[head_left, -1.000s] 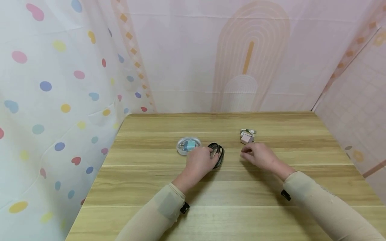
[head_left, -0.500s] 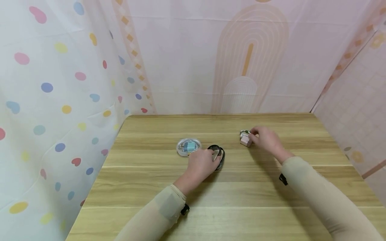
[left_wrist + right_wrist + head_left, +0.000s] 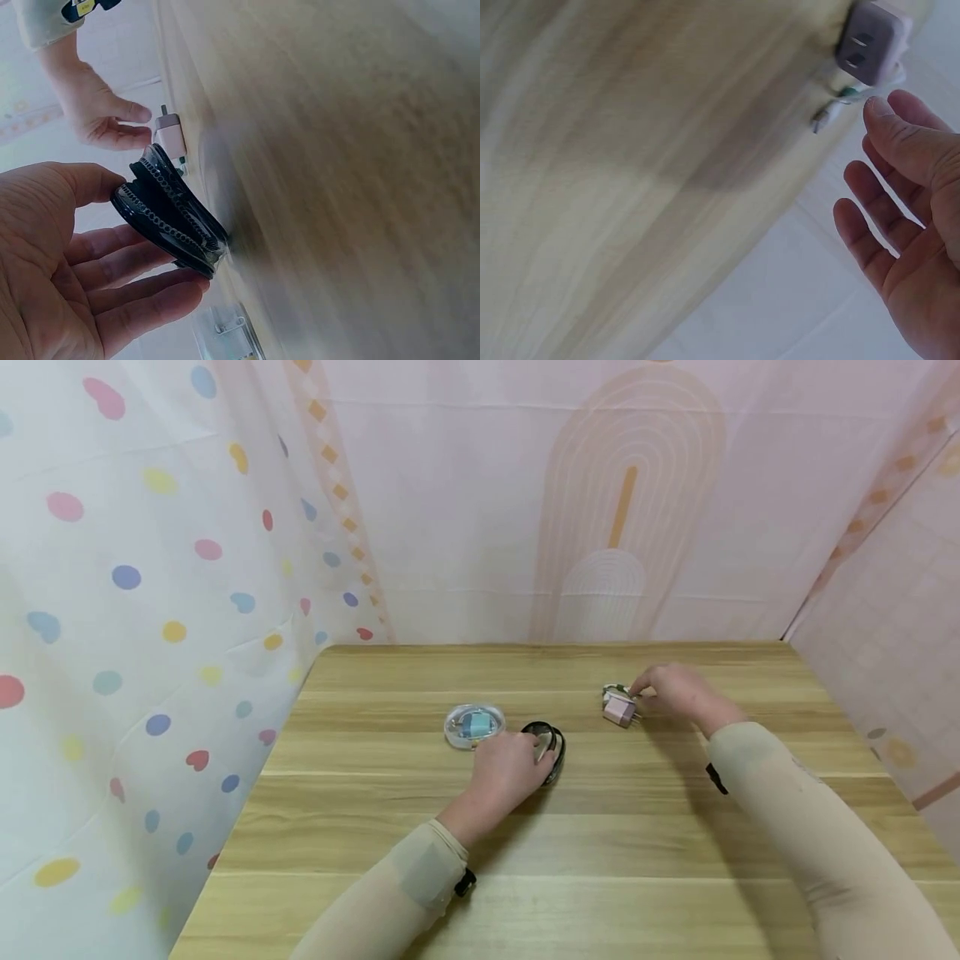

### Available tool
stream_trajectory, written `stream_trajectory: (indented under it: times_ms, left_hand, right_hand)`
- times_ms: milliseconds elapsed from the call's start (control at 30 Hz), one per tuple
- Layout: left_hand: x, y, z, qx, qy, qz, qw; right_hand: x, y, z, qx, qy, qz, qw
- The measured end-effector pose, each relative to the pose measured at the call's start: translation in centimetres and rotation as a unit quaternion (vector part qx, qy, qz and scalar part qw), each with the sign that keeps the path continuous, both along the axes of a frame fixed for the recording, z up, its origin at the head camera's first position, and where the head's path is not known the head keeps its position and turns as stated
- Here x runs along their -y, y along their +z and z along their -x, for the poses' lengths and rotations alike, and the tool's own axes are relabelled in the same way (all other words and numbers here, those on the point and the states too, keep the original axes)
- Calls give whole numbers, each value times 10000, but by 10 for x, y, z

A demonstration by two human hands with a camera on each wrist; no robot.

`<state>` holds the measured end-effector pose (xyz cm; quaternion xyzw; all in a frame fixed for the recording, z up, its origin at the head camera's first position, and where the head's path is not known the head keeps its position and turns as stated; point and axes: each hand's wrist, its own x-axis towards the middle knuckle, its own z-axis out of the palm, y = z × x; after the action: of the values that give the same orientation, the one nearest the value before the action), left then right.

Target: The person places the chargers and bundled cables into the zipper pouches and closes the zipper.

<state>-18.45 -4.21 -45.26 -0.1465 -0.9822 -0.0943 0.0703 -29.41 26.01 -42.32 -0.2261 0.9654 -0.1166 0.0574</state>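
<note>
Patterned curtains (image 3: 465, 510), hung behind the table and at both sides. Table (image 3: 600, 860), wood-grain top. Left hand (image 3: 506, 772), sleeved: thumb on one side, fingertips on the other, gripping the zip case; little altered over the last second. Right hand (image 3: 678, 691), sleeved: thumb and fingers parted, nothing seen between them; moved over the last second from the charger's near side to its right and rear. Round case (image 3: 454, 742), clear, on the table just beyond the left hand, a blue block (image 3: 476, 725) inside. Zip case (image 3: 161, 217), black-edged, in the left hand, between round case and charger. Charger (image 3: 618, 712), pink, on the table beside the right fingertips, now turned with prongs to the right; the right hand's work, by judgement, centres here. White cable (image 3: 823, 118), at the charger, partly behind it. Not determinable: whether the right fingertips touch cable or charger; what the zip case holds. Cut off: round case in the left wrist view; charger's top edge in the right.
</note>
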Motion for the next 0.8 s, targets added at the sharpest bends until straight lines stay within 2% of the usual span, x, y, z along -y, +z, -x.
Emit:
stream_trajectory:
  times_ms: [300,667,800]
  left_hand:
    - [2,-1,-2,-48,-39,-24,10000]
    - [2,-2,-2,-120,-28,-70,9999]
    - [2,-2,-1,-110,-32,-61,9999]
  right_hand:
    - [2,-20,-3,-608,254,134,9977]
    - [3,-24,-4,-686,8,148,9975]
    - [1,-24,-3,-677,-125,317,9971]
